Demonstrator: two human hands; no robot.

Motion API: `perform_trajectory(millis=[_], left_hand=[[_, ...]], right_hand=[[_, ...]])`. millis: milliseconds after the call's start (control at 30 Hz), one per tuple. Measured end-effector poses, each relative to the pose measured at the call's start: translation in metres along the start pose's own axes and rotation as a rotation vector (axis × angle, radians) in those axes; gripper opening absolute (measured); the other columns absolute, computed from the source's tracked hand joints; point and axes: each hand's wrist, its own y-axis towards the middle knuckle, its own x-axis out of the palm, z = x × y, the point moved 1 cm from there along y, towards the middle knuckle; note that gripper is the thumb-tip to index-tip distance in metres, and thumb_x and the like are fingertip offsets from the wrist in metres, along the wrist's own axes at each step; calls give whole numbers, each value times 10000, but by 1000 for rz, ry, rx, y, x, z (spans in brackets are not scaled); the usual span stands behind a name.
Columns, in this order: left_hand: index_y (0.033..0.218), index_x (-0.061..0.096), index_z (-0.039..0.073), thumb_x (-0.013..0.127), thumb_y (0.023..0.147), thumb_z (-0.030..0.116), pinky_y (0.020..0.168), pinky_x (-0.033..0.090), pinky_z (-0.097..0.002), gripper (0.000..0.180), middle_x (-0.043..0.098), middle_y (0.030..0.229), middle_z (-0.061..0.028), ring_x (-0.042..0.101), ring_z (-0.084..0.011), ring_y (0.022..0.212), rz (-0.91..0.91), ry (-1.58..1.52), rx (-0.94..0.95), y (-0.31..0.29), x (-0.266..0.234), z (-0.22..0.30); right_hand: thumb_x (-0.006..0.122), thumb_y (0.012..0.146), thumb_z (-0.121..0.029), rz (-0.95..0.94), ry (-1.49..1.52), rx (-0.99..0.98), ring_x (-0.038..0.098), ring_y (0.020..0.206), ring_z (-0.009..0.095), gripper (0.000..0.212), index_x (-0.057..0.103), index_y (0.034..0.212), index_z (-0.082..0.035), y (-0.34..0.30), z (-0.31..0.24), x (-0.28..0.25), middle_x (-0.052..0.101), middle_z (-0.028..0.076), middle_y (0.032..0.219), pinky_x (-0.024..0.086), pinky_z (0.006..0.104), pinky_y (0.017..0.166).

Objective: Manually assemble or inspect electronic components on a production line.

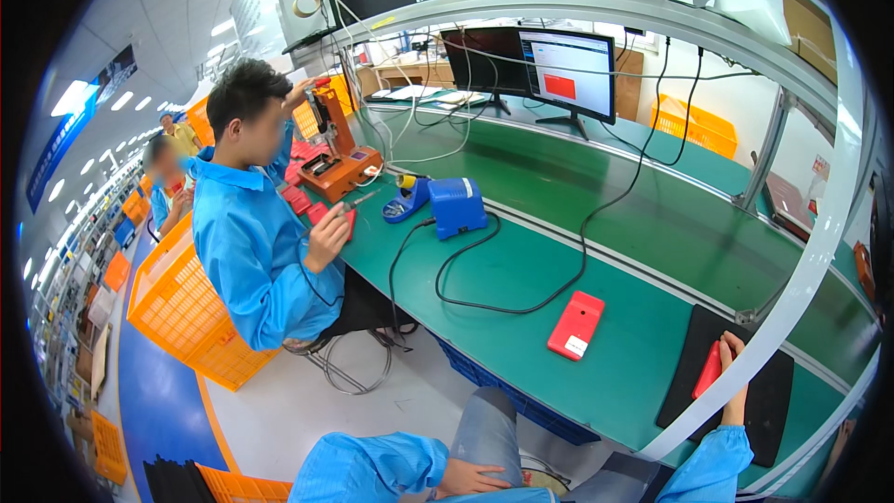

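My right hand (734, 363) is closed on the side of a red handheld plastic device (709, 372), which is on or just above a black mat (778, 363) at the right end of the bench. The white strip partly covers this hand and wrist. My left hand (473, 478) rests on my thigh, its fingers stretched out and holding nothing. A second red handheld device (576, 324), with a white label at its near end and a small dark hole, lies flat on the green bench top (521, 354) left of the mat.
A blue soldering station (456, 209) and iron holder (406, 199) stand mid-bench, their black cable looping across. At left, a co-worker (256, 224) holds a soldering iron beside an orange press fixture (343, 158). A monitor (570, 74) stands behind; a white strip (792, 303) hangs at right.
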Motion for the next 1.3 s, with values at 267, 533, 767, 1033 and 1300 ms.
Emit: perform_trajectory(millis=[267,533,767,1033,1300], left_hand=[[1377,213,-104,795,296,550,1105,17,-636,1391,212,1458,-249,64,-413,1398,-19,-17,-4,-1,5,-1],[1399,177,-88,793,306,627,1097,-35,-632,1444,139,1486,-251,-2,-403,1405,-11,56,11,-1,14,-3],[1407,176,-67,804,316,618,1096,-35,-632,1434,140,1486,-248,-9,-409,1403,-2,-24,1,-1,10,-3],[1415,159,-56,799,315,636,1090,-34,-640,1449,141,1487,-247,-4,-415,1401,-25,9,5,-1,10,-4],[1389,194,-84,794,298,600,1094,-9,-641,1421,183,1470,-251,31,-415,1401,-9,-32,1,1,5,0]], right_hand=[[559,922,-193,-3,5,-15,577,1035,207,288,596,1138,-6,1,6,-3,618,125,1090,434,304,917],[562,921,-199,0,-65,-46,581,1027,213,289,601,1134,-8,4,13,-4,622,130,1084,436,307,914],[558,924,-190,5,-46,-44,580,1030,207,285,597,1135,-3,1,1,-1,622,123,1084,434,303,917],[559,924,-190,0,-79,-49,578,1035,202,285,596,1132,2,3,4,-2,621,123,1087,428,300,925],[553,927,-187,1,-63,-58,574,1036,202,284,595,1129,8,0,5,-3,619,122,1091,424,300,929]])
